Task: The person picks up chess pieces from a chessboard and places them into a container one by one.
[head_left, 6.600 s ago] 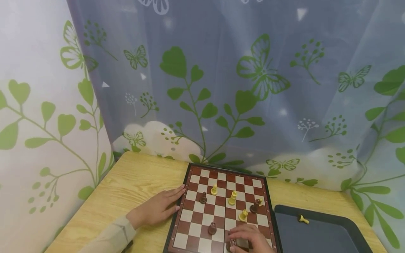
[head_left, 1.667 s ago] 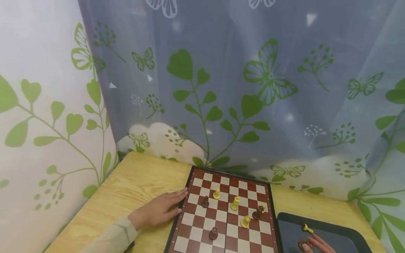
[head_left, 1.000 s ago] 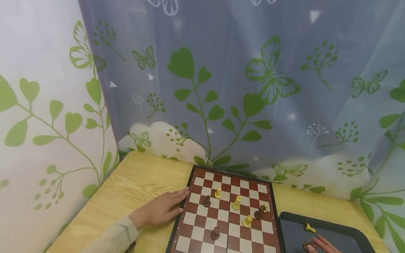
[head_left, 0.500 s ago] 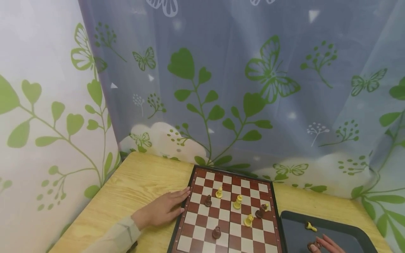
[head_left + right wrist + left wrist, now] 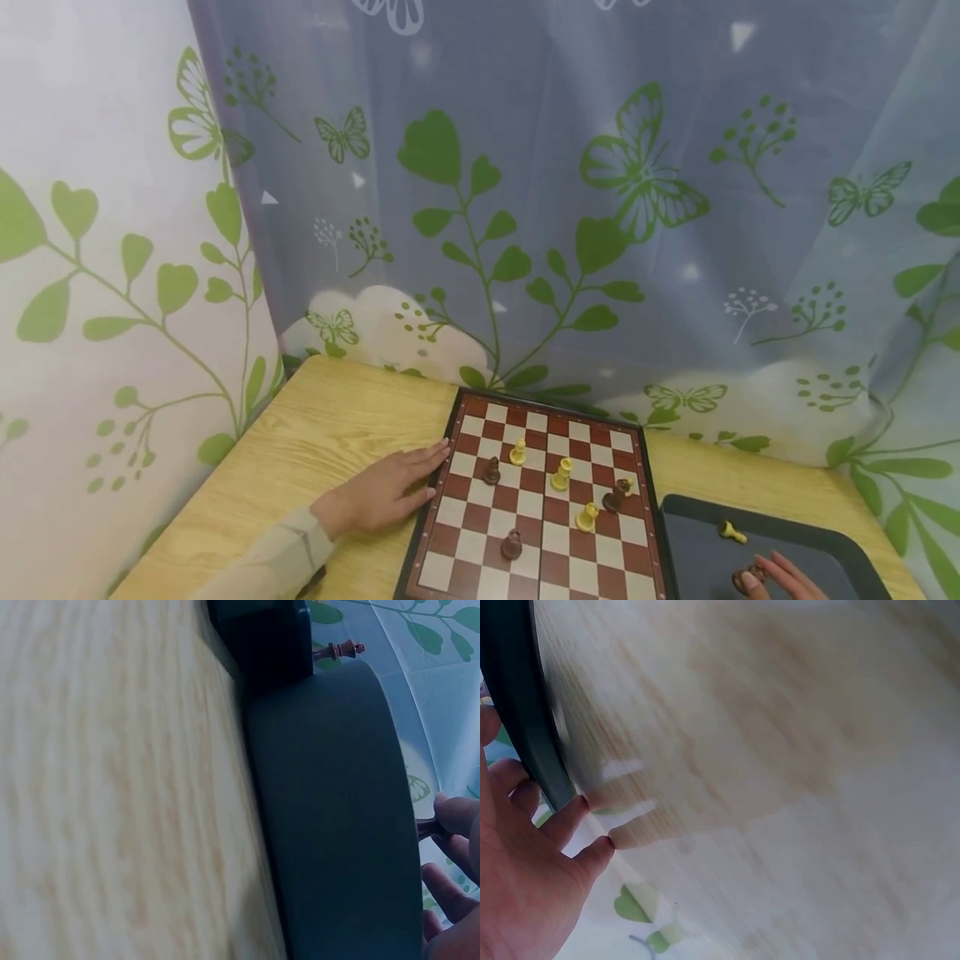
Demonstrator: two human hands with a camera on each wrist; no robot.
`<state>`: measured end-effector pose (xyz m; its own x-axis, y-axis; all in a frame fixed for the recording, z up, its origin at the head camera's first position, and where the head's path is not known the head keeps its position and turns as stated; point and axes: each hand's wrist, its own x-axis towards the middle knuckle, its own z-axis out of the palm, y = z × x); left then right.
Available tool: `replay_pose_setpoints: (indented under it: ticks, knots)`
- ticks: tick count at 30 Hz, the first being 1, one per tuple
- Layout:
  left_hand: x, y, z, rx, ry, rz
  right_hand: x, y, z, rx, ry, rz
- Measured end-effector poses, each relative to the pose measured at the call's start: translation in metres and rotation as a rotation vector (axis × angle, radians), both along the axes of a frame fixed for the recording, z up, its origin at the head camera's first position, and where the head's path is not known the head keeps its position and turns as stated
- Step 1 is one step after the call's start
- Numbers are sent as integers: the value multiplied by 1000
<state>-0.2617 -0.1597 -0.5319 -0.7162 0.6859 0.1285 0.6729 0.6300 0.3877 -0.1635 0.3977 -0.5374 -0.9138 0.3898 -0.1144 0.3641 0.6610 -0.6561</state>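
My left hand rests with fairly straight fingers against the left edge of the chessboard; in the left wrist view its fingertips are by the board's dark side. At lower right, my right hand pinches a dark brown chess piece over the dark tray. The right wrist view shows the base of that piece between thumb and finger, by the tray's rim. A yellow chess piece lies on its side in the tray.
Several pieces stand on the board, among them a yellow rook, a yellow piece, and brown pieces. At the right, a brown piece partly hides a yellow one. A patterned curtain hangs behind the wooden table.
Earlier my right hand held a dark brown piece at the board's near side; it then moved right to the tray with it. Lately it has shifted only slightly. My left hand stays put.
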Motion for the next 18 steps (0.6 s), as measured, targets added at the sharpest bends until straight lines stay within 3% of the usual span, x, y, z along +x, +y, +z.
replay_pose_setpoints:
  ticks: [7, 16, 18]
  knots:
    - [-2, 1, -1, -5, -4, 5, 4, -11, 8, 59, 140, -77]
    - [-1, -2, 0, -9, -7, 0, 7, -15, 1, 34, 191, -127]
    - [-1, -2, 0, -6, -5, -3, 6, -13, -1, 28, 149, -126]
